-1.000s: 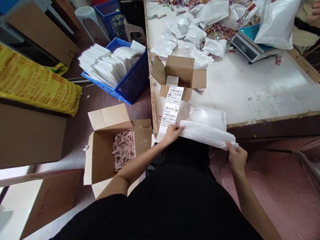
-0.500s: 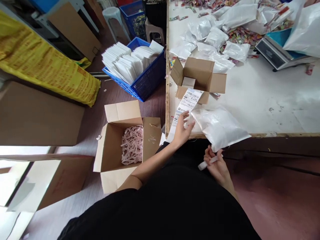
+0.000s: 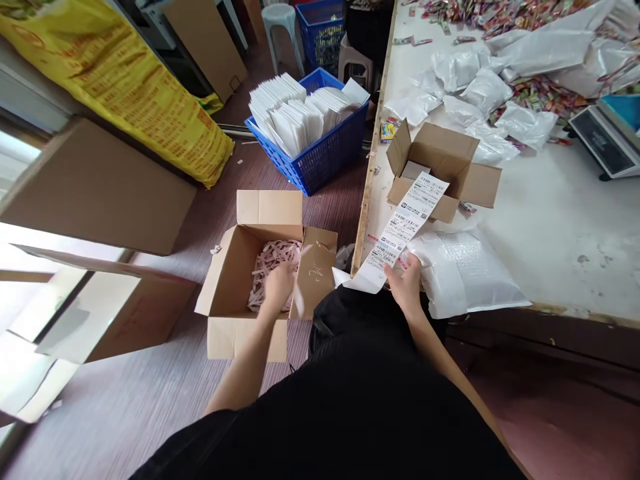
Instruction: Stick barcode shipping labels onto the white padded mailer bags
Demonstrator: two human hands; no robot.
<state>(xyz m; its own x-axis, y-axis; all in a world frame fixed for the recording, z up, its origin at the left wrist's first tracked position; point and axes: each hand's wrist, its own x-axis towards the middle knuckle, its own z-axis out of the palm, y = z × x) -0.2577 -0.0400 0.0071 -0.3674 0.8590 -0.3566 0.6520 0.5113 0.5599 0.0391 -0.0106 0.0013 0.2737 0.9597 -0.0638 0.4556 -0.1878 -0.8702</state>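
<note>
Reaching low at centre frame, your left hand (image 3: 278, 285) hangs blurred over the floor carton (image 3: 235, 293) of pink paper strips (image 3: 273, 263); finger state unreadable. Your right hand (image 3: 406, 285) pinches the label strip (image 3: 400, 235) beside the white mailer (image 3: 465, 272) at the table (image 3: 550, 220) edge, keeping both within reach. Blue basket (image 3: 325, 157) sits beyond, upper centre.

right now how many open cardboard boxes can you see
2. One box stands on the floor by the table edge, pink paper strips inside, the left hand over it. The other box sits on the table, with labels hanging out. Others may be hidden.
</note>
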